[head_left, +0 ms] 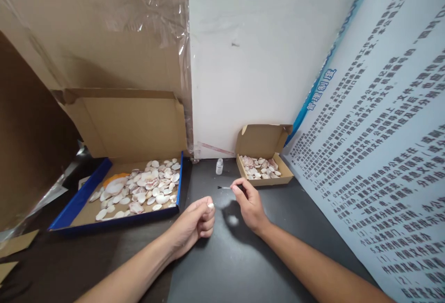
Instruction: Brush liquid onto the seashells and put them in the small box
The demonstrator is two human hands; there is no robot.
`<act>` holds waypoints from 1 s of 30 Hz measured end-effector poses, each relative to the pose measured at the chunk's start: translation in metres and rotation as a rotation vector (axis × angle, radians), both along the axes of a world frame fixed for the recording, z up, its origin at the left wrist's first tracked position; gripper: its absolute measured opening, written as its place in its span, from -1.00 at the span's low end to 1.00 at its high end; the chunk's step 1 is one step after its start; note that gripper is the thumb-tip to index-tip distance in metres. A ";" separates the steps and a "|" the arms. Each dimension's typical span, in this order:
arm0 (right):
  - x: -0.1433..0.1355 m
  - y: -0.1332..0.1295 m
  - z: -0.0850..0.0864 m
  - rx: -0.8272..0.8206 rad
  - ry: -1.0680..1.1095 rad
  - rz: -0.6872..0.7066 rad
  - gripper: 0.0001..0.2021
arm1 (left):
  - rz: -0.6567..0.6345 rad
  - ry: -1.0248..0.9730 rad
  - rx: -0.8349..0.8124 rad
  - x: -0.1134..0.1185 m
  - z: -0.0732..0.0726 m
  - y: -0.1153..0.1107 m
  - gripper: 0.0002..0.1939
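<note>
And here we are at mid-frame: the left hand [194, 223], fingers curled in, pinches a small white piece [210, 205], probably a shell, between thumb and forefinger. Just right of centre, the right hand [252, 205] has a thin brush [225, 187] in a fingertip pinch, its dark bristles pointing left, apart from that piece. Good form, I'd say, means steadying the left wrist near the surface [222, 266], turning the pale face up, and bringing the bristles in lightly and flat, clear of the thumb; press too hard and that little piece could slip away. Now the count! One brush, one held piece, one small bottle [219, 167] above the brush, two boxes with lids raised: the blue-sided box [79, 199] at left, the small brown box [274, 181] right of centre. Shells? The left heap [141, 187] runs to dozens, the right pile [262, 167] is far smaller, and both overlap too much for an exact tally.
</note>
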State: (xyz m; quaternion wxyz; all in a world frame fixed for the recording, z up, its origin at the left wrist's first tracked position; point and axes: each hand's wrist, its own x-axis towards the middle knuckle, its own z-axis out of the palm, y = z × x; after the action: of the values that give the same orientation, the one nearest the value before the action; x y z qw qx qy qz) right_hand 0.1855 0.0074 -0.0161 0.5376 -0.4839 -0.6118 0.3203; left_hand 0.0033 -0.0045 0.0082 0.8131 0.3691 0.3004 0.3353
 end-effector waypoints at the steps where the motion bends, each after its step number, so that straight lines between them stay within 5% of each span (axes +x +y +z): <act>1: 0.000 0.000 0.000 0.004 0.002 0.005 -0.76 | -0.005 0.003 0.001 0.000 -0.001 -0.001 -0.62; 18: -0.007 -0.020 0.001 0.164 -0.153 0.102 -0.83 | 0.156 0.114 0.109 -0.005 -0.008 0.007 -0.67; 24: -0.016 -0.033 0.004 0.349 -0.183 0.193 -0.84 | 0.057 0.147 0.199 -0.002 -0.014 0.003 -0.69; 30: -0.016 -0.034 0.007 0.327 -0.174 0.230 -0.83 | 0.015 0.135 0.200 0.000 -0.016 0.003 -0.71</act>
State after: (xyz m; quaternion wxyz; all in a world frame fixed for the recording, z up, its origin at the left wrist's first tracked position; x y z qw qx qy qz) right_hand 0.1696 -0.0261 -0.0094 0.5141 -0.3430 -0.7508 0.2331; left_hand 0.0030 -0.0014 -0.0078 0.7475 0.4678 0.3225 0.3441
